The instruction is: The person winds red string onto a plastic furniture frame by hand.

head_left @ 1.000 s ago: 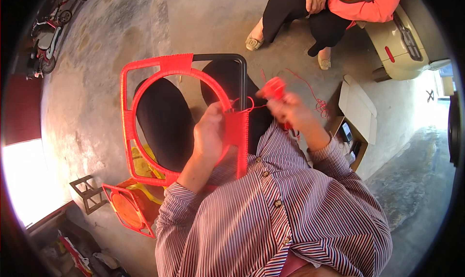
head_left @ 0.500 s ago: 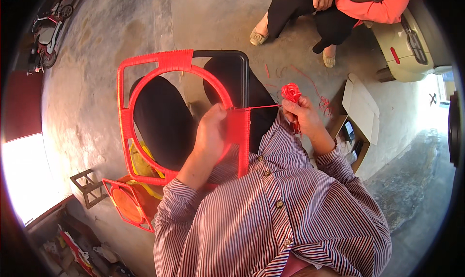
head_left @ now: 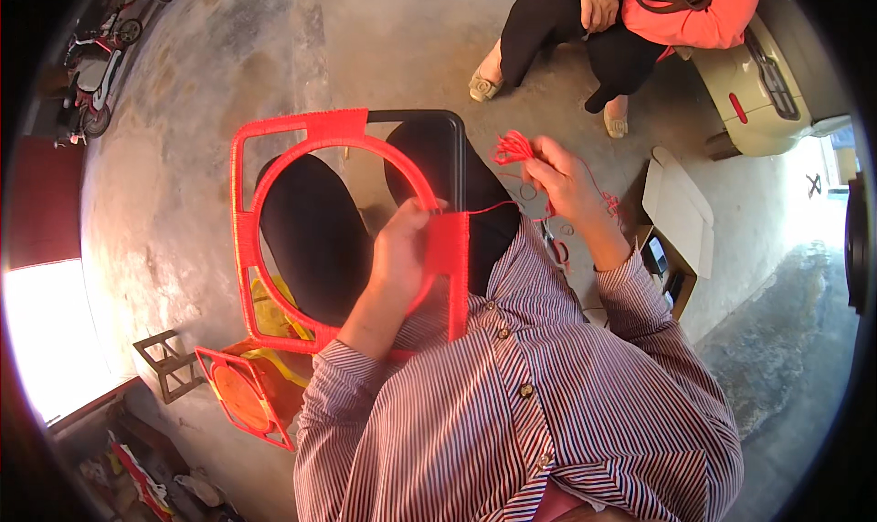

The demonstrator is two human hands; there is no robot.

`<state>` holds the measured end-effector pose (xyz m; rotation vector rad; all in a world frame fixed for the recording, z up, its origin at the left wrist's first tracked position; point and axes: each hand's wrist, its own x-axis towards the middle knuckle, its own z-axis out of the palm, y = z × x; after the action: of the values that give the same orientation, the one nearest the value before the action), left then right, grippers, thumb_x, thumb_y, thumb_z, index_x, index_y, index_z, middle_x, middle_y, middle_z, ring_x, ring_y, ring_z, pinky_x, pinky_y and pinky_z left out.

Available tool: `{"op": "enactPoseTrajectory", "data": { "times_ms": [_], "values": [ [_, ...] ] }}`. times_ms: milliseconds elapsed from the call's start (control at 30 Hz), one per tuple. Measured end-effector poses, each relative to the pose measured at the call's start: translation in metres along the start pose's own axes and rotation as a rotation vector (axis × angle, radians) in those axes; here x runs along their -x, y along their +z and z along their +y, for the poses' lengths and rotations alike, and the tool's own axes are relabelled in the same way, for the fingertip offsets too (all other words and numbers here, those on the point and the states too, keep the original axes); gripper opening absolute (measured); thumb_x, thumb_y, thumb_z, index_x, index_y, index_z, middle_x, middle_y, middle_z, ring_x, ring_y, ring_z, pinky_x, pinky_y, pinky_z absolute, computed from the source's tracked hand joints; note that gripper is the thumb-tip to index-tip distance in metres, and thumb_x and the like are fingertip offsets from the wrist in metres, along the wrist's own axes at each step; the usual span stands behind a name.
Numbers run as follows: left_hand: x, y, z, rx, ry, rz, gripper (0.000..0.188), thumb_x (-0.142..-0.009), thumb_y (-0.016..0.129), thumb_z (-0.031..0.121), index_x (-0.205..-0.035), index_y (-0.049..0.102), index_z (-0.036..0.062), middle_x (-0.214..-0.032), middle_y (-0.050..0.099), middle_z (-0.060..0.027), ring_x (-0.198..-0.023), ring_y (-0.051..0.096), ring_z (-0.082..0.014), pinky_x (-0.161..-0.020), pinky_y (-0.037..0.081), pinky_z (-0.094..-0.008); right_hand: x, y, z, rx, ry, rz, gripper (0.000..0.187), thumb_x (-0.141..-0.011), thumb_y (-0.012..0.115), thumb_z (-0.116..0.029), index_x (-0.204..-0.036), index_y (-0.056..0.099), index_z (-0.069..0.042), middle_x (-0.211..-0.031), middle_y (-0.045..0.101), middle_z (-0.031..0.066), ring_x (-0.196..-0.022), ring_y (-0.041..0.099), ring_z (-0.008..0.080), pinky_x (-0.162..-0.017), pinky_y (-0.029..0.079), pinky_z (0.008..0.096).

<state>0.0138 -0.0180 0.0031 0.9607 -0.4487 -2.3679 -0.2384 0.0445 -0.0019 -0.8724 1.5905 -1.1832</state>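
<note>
Across my lap lies a square frame (head_left: 338, 125) with a round ring inside it. Red cord wraps most of it, while the upper right corner is bare black. My left hand (head_left: 397, 257) is closed on the ring's right side, beside the red-wrapped joint. My right hand (head_left: 566, 184) pinches a looped bundle of red cord (head_left: 512, 147), off to the right of the frame. A slack strand (head_left: 493, 208) runs from the joint toward that hand. Below my right wrist, partly hidden, are what look like red-handled scissors (head_left: 559, 250).
Another red frame with an orange disc (head_left: 239, 392) stands on the floor at lower left, by a brown block-shaped stand (head_left: 169, 362). An opened cardboard box (head_left: 676, 211) is at my right. A seated person (head_left: 548, 29) and a pale vehicle (head_left: 754, 93) are at upper right.
My right hand has risen and turned, bringing the cord bundle up and to the left. The strand, taut before, now hangs slack. My left hand keeps its hold on the frame.
</note>
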Motion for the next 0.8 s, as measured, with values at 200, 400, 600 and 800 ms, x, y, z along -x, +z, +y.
{"op": "enactPoseTrajectory", "data": {
  "times_ms": [200, 400, 600, 800],
  "values": [
    [0.009, 0.034, -0.009, -0.065, 0.565, 0.201, 0.032, -0.095, 0.049, 0.025, -0.115, 0.056, 0.0004, -0.095, 0.062, -0.0071, -0.085, 0.056, -0.0129, -0.071, 0.041, -0.0248, -0.002, 0.073, -0.049, 0.664, -0.880, -0.231, 0.023, -0.075, 0.069, -0.010, -0.098, 0.065, -0.008, -0.097, 0.060, 0.0067, -0.089, 0.060, 0.0249, -0.074, 0.051, 0.0363],
    [-0.001, 0.004, -0.008, -0.182, 0.370, 0.198, 0.029, -0.085, 0.048, -0.005, -0.112, 0.055, 0.0010, -0.095, 0.061, -0.0059, -0.080, 0.058, -0.0123, -0.076, 0.049, -0.0252, -0.013, 0.063, -0.020, 0.601, -0.885, 0.218, 0.027, -0.068, 0.076, -0.015, -0.091, 0.064, -0.009, -0.098, 0.059, 0.0059, -0.090, 0.058, 0.0273, -0.077, 0.049, 0.0393],
    [-0.004, -0.006, -0.010, -0.096, 0.220, 0.152, 0.031, -0.081, 0.047, -0.009, -0.109, 0.056, -0.0004, -0.099, 0.065, -0.0109, -0.084, 0.065, -0.0187, -0.077, 0.055, -0.0311, 0.005, 0.060, 0.009, 0.589, -0.696, -0.082, 0.028, -0.063, 0.079, -0.016, -0.084, 0.064, -0.006, -0.094, 0.058, 0.0058, -0.087, 0.056, 0.0263, -0.075, 0.047, 0.0378],
    [-0.004, -0.008, -0.008, -0.124, 0.057, 0.149, 0.028, -0.082, 0.046, -0.007, -0.108, 0.055, -0.0024, -0.095, 0.065, -0.0112, -0.082, 0.066, -0.0193, -0.076, 0.055, -0.0305, 0.003, 0.057, 0.021, 0.171, -0.402, -0.181, 0.018, -0.073, 0.069, -0.010, -0.090, 0.065, -0.004, -0.097, 0.060, 0.0059, -0.101, 0.054, 0.0199, -0.080, 0.047, 0.0346]
  ]
}}
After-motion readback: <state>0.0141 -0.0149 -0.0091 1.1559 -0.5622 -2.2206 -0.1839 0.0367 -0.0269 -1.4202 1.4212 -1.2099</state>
